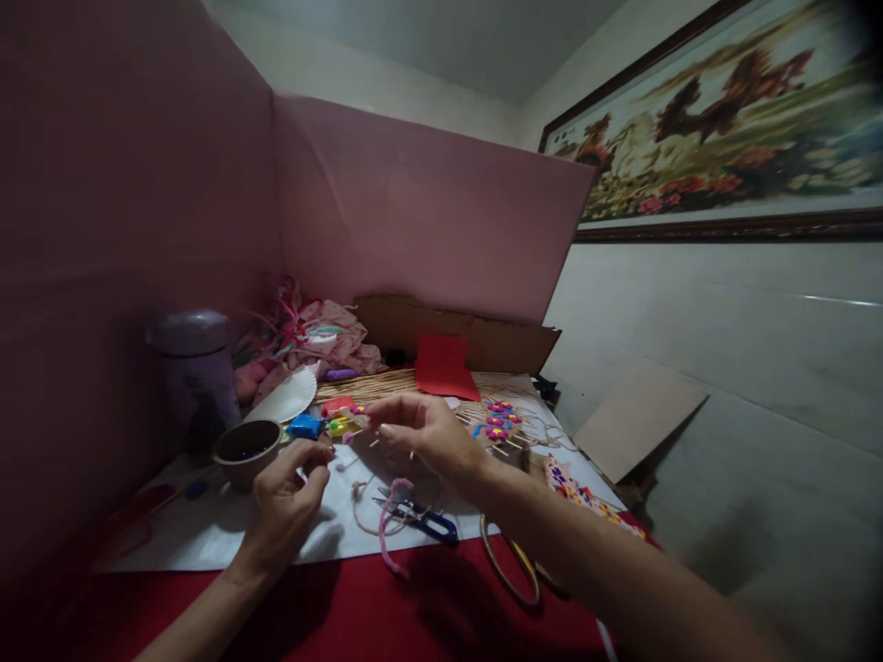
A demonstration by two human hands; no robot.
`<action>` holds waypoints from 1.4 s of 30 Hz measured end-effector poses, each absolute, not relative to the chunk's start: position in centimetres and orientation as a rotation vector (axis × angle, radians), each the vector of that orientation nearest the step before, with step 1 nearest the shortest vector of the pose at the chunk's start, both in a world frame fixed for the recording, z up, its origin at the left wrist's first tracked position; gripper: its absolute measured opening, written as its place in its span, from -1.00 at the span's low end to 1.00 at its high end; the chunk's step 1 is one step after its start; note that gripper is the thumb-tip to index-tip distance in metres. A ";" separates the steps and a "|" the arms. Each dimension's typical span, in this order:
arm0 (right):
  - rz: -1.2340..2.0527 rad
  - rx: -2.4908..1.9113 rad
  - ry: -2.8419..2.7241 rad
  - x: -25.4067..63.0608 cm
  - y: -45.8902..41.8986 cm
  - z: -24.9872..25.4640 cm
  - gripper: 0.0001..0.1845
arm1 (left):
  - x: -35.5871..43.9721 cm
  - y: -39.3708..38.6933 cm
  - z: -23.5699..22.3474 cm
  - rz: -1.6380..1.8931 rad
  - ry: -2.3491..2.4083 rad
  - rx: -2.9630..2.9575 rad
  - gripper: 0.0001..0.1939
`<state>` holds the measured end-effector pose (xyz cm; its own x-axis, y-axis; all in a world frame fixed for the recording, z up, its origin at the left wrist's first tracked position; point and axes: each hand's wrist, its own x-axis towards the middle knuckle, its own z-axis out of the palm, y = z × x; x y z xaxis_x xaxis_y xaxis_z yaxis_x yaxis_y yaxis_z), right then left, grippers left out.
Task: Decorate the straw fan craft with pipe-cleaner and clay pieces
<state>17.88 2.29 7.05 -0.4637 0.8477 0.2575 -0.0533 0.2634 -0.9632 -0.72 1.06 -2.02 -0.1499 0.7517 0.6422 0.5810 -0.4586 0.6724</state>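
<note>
My left hand [286, 501] is raised over the white sheet, beside a round bowl [248, 464] of dark liquid. Its thumb and fingertips are pinched together; whatever lies between them is too small to name. My right hand [434, 437] is closed around a small flower-decorated craft piece [357, 416], which pokes out past the fingertips with pink and yellow blossoms and thin stick ends. The fingers hide most of that piece. Below the hands lie blue-handled thread snips [428, 522] and a pink fuzzy strip [387, 538]. Blue [303, 426] and yellow packets [343, 427] sit behind my left hand.
Flower-covered stick pieces [497, 423] lie right of my right hand. Bundled thin sticks [372, 384], a red sheet [445, 368] and a paper plate [286, 395] are farther back. A lidded flask [197, 377] stands at left. Golden rings [514, 565] rest near the front.
</note>
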 end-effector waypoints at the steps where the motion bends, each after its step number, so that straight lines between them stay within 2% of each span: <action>1: 1.454 -0.721 -1.569 18.3 1.3 6.9 -0.80 | -0.6 0.9 -1.9 1.671 1.507 1.960 -0.89; 4: 1.577 -0.719 -1.388 19.0 -1.4 6.1 -0.75 | -0.5 0.5 -1.6 1.663 1.461 1.974 -0.87; 8: 1.483 -0.810 -1.361 18.3 -4.0 4.5 -0.68 | -0.6 0.8 -1.8 1.621 1.557 1.893 -0.83; 10: 1.446 -0.861 -1.458 17.2 -4.9 3.4 -0.73 | -0.6 1.0 -1.9 1.615 1.621 1.858 -0.80; 12: 1.234 -0.903 -1.649 15.8 -5.3 2.5 -0.80 | -0.6 1.1 -1.9 1.620 1.678 1.846 -0.77; 16: 0.715 -1.119 -1.865 13.1 -4.8 1.4 -0.74 | -0.7 1.2 -1.7 1.614 1.765 1.842 -0.76; 21: 0.512 -1.310 -1.736 11.7 -2.4 0.6 -0.55 | -0.8 1.2 -1.8 1.564 1.825 1.872 -0.80; 25: 0.442 -1.390 -1.696 12.1 -1.0 -1.1 -0.67 | -0.8 1.4 -2.0 1.541 1.845 1.924 -0.81; 29: 0.362 -1.380 -1.634 12.3 -0.4 -2.6 -0.94 | -0.7 1.6 -2.3 1.571 1.779 1.982 -0.80; 31: 0.334 -1.377 -1.626 12.2 -0.3 -2.8 -0.73 | -0.7 1.6 -2.5 1.590 1.760 1.997 -0.80; 33: 0.338 -1.414 -1.652 12.1 -0.4 -2.8 -0.65 | -0.7 1.7 -2.7 1.597 1.742 2.017 -0.81; 37: 0.364 -1.445 -1.825 12.1 -1.0 -2.5 -0.85 | -0.8 1.6 -2.6 1.604 1.720 2.020 -0.81; 39: 0.332 -1.394 -1.921 12.2 -1.7 -2.3 -0.81 | -0.9 1.5 -2.5 1.594 1.704 1.938 -0.79; 42: 0.258 -1.270 -2.084 12.2 -2.6 -2.3 -0.86 | -1.0 1.4 -2.1 1.508 1.626 1.734 -0.67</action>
<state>12.24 -2.62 -2.33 -0.2979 0.8459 0.4423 0.7123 0.5054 -0.4870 -1.05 1.40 -2.06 -0.2082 0.8646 0.4572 0.5209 -0.2977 0.8000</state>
